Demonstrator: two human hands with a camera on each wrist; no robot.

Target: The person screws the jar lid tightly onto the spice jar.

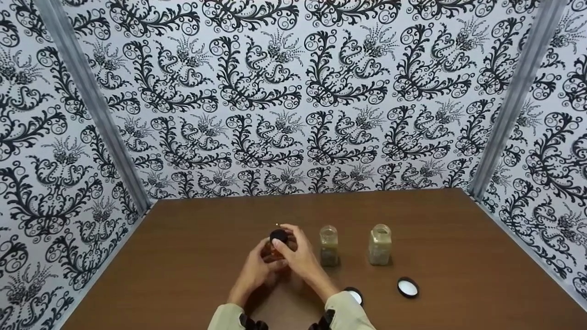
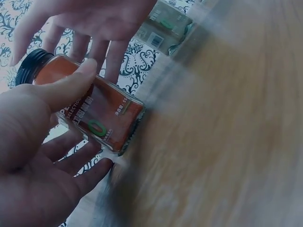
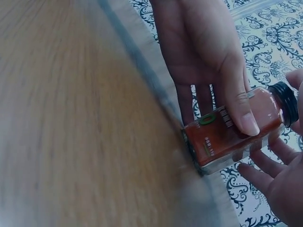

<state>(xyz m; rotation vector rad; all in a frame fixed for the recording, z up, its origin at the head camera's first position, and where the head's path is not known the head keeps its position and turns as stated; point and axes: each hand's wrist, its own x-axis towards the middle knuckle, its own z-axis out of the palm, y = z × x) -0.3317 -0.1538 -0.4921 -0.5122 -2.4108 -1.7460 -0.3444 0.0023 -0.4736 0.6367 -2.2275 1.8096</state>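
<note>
A square glass spice jar [image 2: 110,111] of orange-red powder, with a printed label, is held above the table between both hands. My left hand [image 1: 257,269] grips its body, the thumb lying across the label and the fingers behind. My right hand [image 1: 300,259] is at the jar's black lid [image 1: 278,236], thumb on the near side and fingers around the far side. In the right wrist view the jar lies tilted, its lid [image 3: 284,104] still on the neck. Some of the right fingers are spread out behind the jar.
Two lidless glass jars stand to the right: one with dark greenish contents [image 1: 329,254], another with paler contents [image 1: 380,252]. Two black lids with white liners lie nearer me, one lid [image 1: 407,288] at right, the other lid [image 1: 354,295] partly behind the right sleeve. Patterned walls enclose the brown table [image 1: 183,256].
</note>
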